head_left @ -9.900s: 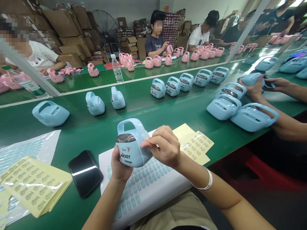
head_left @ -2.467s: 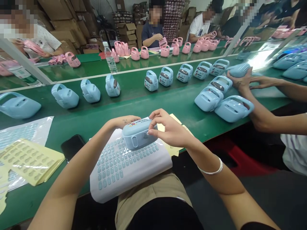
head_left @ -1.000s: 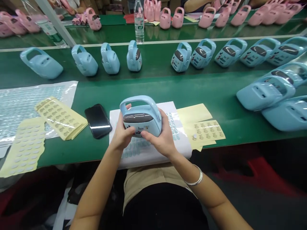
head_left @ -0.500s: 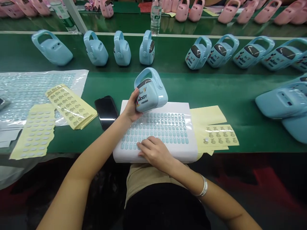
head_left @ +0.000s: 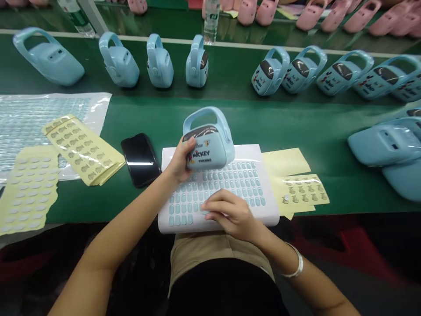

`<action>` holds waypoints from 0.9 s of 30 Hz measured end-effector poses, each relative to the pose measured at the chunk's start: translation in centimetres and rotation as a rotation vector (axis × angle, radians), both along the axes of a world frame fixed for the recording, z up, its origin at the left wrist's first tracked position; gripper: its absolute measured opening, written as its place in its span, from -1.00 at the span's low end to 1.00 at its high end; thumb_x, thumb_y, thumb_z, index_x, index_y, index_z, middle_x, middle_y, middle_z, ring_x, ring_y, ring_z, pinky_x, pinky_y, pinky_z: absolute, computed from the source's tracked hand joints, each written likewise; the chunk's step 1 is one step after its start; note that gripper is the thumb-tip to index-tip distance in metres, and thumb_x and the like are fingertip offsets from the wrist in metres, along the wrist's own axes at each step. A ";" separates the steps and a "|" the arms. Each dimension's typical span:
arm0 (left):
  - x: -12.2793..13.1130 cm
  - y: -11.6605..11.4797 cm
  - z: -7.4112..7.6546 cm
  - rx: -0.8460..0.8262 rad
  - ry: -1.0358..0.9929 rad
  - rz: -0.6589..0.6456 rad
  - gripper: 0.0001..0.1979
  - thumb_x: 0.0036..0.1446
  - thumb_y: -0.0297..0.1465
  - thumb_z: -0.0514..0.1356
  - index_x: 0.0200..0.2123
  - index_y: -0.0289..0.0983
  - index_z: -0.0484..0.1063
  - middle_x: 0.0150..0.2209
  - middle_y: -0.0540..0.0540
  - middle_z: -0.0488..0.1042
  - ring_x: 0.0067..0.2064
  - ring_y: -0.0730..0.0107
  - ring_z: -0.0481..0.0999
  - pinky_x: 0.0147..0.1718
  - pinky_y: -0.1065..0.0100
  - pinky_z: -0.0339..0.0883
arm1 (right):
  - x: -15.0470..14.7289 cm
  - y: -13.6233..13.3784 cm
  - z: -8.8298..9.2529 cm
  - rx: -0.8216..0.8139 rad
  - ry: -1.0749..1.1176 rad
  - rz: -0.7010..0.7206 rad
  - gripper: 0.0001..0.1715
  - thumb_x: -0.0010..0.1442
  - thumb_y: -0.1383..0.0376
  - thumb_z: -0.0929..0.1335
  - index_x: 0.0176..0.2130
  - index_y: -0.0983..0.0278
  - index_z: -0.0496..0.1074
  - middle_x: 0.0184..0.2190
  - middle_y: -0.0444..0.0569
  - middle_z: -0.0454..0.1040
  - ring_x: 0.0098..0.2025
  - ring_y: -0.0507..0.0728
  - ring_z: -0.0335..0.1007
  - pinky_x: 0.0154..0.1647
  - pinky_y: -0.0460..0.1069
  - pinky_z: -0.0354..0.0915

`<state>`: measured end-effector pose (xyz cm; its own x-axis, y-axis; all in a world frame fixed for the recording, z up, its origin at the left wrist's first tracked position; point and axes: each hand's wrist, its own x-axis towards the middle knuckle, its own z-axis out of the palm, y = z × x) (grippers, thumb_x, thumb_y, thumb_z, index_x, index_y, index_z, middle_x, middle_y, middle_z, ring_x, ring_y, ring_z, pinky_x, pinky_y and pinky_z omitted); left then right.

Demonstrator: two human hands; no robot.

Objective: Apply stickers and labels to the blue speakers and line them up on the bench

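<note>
My left hand (head_left: pixel 181 160) grips a light blue handled case (head_left: pixel 213 151) by its left end, fingers wrapped round it. The case has a dark panel near its top and "Mickey Friends" printed on the front; its loop handle points up. Beneath it lies a white sheet (head_left: pixel 269 215) with rows of small, clear pale-blue oval stickers (head_left: pixel 243 184). My right hand (head_left: pixel 232 213) hovers low over the sheet's lower rows, thumb and fingertips pinched together. Whatever sits between those fingertips is too small or hidden to make out.
A black phone (head_left: pixel 140 159) and yellow label sheets (head_left: pixel 83 151) lie to the left; more yellow labels (head_left: pixel 304 191) are on the right. Similar blue cases (head_left: pixel 268 72) line the back, with others (head_left: pixel 390 142) at far right. A water bottle (head_left: pixel 211 22) stands behind.
My right hand has lifted slightly from the bottom sticker row and moved right, its fingers now pinched. My left hand has lowered the blue case and turned its printed front more toward me.
</note>
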<state>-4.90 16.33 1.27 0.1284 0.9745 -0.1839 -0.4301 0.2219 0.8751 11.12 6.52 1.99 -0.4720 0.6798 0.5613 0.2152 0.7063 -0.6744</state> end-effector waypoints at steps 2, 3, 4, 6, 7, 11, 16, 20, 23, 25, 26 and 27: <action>-0.2 -0.3 0.1 0.030 0.012 -0.044 -0.32 -0.25 -0.08 0.33 -0.04 -0.22 0.29 -0.13 -0.11 0.54 -0.09 0.10 0.52 -0.27 0.25 0.43 | 1.1 0.8 1.5 0.102 0.125 -0.161 -0.79 0.23 0.24 0.35 -0.10 0.15 0.42 -0.30 -0.05 0.45 -0.29 0.08 0.42 -0.33 0.00 0.42; -0.3 -0.6 0.2 0.043 0.010 -0.085 -0.32 -0.25 -0.08 0.33 -0.03 -0.21 0.29 -0.14 -0.11 0.54 -0.10 0.10 0.53 -0.26 0.24 0.42 | 1.6 1.3 2.2 0.175 0.175 -0.261 -0.76 0.20 0.24 0.37 -0.09 0.10 0.42 -0.30 -0.06 0.43 -0.29 0.09 0.41 -0.33 0.03 0.42; -0.4 -0.8 0.2 0.055 0.004 -0.130 -0.33 -0.24 -0.06 0.32 -0.05 -0.21 0.31 -0.17 -0.11 0.55 -0.12 0.09 0.54 -0.27 0.23 0.42 | 1.9 1.8 2.7 0.248 0.213 -0.358 -0.76 0.19 0.26 0.38 -0.10 0.06 0.43 -0.31 -0.07 0.41 -0.30 0.10 0.40 -0.35 0.04 0.41; -0.6 -1.2 0.4 0.077 -0.013 -0.216 -0.36 -0.22 0.02 0.29 -0.11 -0.22 0.36 -0.27 -0.11 0.55 -0.17 0.08 0.55 -0.28 0.21 0.42 | 2.3 2.7 3.7 0.374 0.257 -0.512 -0.76 0.18 0.32 0.38 -0.15 0.01 0.44 -0.37 -0.10 0.37 -0.35 0.09 0.38 -0.39 0.05 0.39; -0.6 -1.4 0.6 0.092 -0.030 -0.254 -0.37 -0.22 0.06 0.28 -0.14 -0.23 0.38 -0.31 -0.11 0.55 -0.20 0.08 0.55 -0.29 0.21 0.42 | 2.3 3.1 4.0 0.442 0.271 -0.563 -0.77 0.17 0.36 0.39 -0.19 0.02 0.45 -0.39 -0.11 0.34 -0.38 0.08 0.37 -0.41 0.04 0.39; -0.6 -2.3 1.3 0.156 -0.164 -0.380 -0.41 -0.21 0.08 0.30 -0.24 -0.26 0.43 -0.39 -0.08 0.54 -0.34 0.16 0.56 -0.35 0.24 0.41 | 1.4 4.1 4.7 0.739 0.262 -0.590 -0.89 0.13 0.42 0.41 -0.34 0.21 0.44 -0.45 -0.14 0.29 -0.42 0.02 0.31 -0.51 -0.03 0.37; -0.6 -2.8 1.9 0.136 -0.195 -0.455 -0.43 -0.22 0.03 0.33 -0.24 -0.27 0.46 -0.38 -0.12 0.55 -0.19 -0.01 0.56 -0.20 0.13 0.42 | 1.1 4.0 4.5 0.856 0.134 -0.536 -0.90 0.11 0.47 0.41 -0.36 0.28 0.44 -0.41 -0.13 0.28 -0.35 0.02 0.29 -0.50 -0.05 0.39; -0.6 -2.7 1.9 0.124 -0.183 -0.475 -0.41 -0.22 0.06 0.31 -0.22 -0.27 0.46 -0.35 -0.14 0.56 -0.19 -0.03 0.57 -0.19 0.10 0.43 | 1.4 4.1 4.2 0.895 0.111 -0.490 -0.90 0.08 0.51 0.42 -0.35 0.36 0.46 -0.37 -0.11 0.28 -0.32 0.04 0.35 -0.48 -0.01 0.41; -0.7 -2.6 2.1 0.123 -0.180 -0.497 -0.43 -0.23 0.06 0.32 -0.28 -0.27 0.46 -0.42 -0.12 0.55 -0.28 0.03 0.58 -0.24 0.13 0.45 | 1.4 4.2 4.2 0.906 0.106 -0.480 -0.90 0.07 0.52 0.42 -0.36 0.36 0.47 -0.37 -0.11 0.29 -0.32 0.04 0.36 -0.49 -0.02 0.42; -0.8 -2.6 2.1 0.125 -0.182 -0.511 -0.48 -0.22 0.04 0.32 -0.33 -0.27 0.47 -0.47 -0.09 0.53 -0.38 0.12 0.57 -0.31 0.17 0.46 | 1.4 4.2 4.4 0.899 0.102 -0.480 -0.88 0.08 0.53 0.41 -0.38 0.34 0.47 -0.38 -0.12 0.30 -0.33 0.03 0.37 -0.50 -0.04 0.42; -0.8 -2.6 2.1 0.126 -0.184 -0.517 -0.49 -0.21 0.04 0.32 -0.35 -0.27 0.47 -0.48 -0.08 0.52 -0.42 0.16 0.55 -0.34 0.19 0.46 | 1.3 4.3 4.5 0.894 0.100 -0.480 -0.87 0.09 0.53 0.40 -0.39 0.33 0.47 -0.39 -0.12 0.30 -0.34 0.02 0.37 -0.50 -0.05 0.42; -0.9 -2.6 2.2 0.126 -0.185 -0.521 -0.50 -0.20 0.03 0.32 -0.36 -0.27 0.47 -0.49 -0.07 0.52 -0.45 0.19 0.54 -0.37 0.20 0.46 | 1.3 4.3 4.6 0.888 0.098 -0.478 -0.87 0.09 0.53 0.40 -0.39 0.32 0.47 -0.41 -0.13 0.30 -0.36 0.01 0.37 -0.51 -0.07 0.41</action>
